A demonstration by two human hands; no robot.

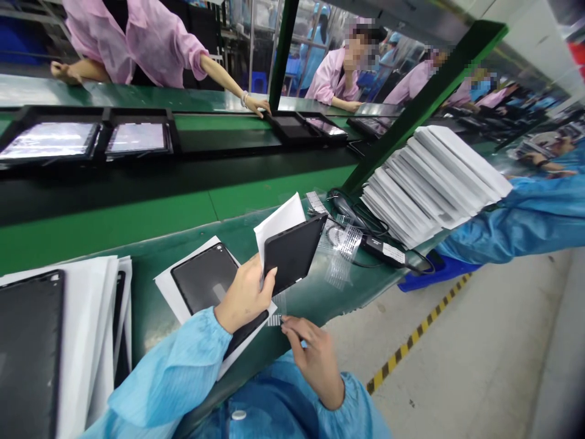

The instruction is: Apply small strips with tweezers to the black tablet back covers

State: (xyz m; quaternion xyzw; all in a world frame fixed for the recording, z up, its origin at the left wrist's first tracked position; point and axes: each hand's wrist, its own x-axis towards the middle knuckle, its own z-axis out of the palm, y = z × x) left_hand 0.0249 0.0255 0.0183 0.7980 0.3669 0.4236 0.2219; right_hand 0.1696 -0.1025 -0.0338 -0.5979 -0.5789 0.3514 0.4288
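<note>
Left hand (244, 292) grips a black tablet (295, 251) by its lower edge, tilted up off the bench, white sheet (278, 222) behind it. Right hand (313, 360) sits just below, fingertips pinching a small barcode label (275, 319). A second tablet (205, 280) lies face-down beneath. Two more wait on the conveyor (137, 183); those at the left edge are cut off.

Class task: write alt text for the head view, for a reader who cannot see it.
The left hand holds a black tablet tilted above a green bench, while the right hand pinches a small label. White sleeves are stacked nearby.
</note>
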